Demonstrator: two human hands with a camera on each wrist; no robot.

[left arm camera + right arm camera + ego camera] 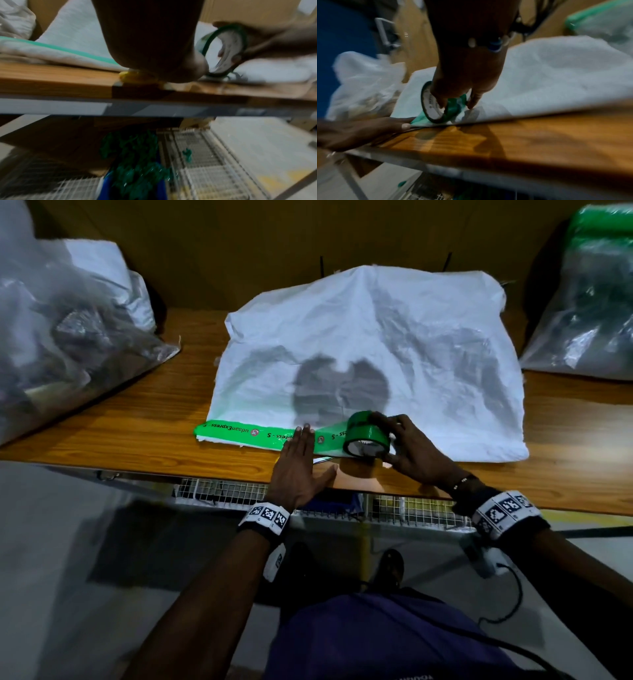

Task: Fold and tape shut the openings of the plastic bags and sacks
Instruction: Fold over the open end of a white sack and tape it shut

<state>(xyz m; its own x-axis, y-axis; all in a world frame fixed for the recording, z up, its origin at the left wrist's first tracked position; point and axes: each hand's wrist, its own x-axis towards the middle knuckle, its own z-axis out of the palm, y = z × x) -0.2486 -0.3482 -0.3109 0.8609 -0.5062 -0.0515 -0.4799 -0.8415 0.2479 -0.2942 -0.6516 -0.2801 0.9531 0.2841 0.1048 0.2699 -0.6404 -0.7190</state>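
Observation:
A white woven sack (376, 337) lies flat on the wooden table (120, 440), its near edge folded. A printed green tape strip (233, 431) runs along that fold from the sack's left corner. My left hand (299, 446) lies flat with straight fingers, pressing the strip onto the sack. Just to its right, my right hand (404, 446) grips the green tape roll (366, 433), which stands on edge with tape running back to the strip. In the right wrist view my fingers (471, 100) curl over and through the roll (431, 106). The left wrist view shows the roll (226, 50) beyond my palm (154, 40).
A clear plastic bag (61, 337) of dark goods fills the table's left end. Another bag (589, 302) with a green-taped top stands at the right. A brown wall (274, 241) closes the back. Below the table edge hang a wire rack (394, 505) and a blue bin of green scraps (137, 169).

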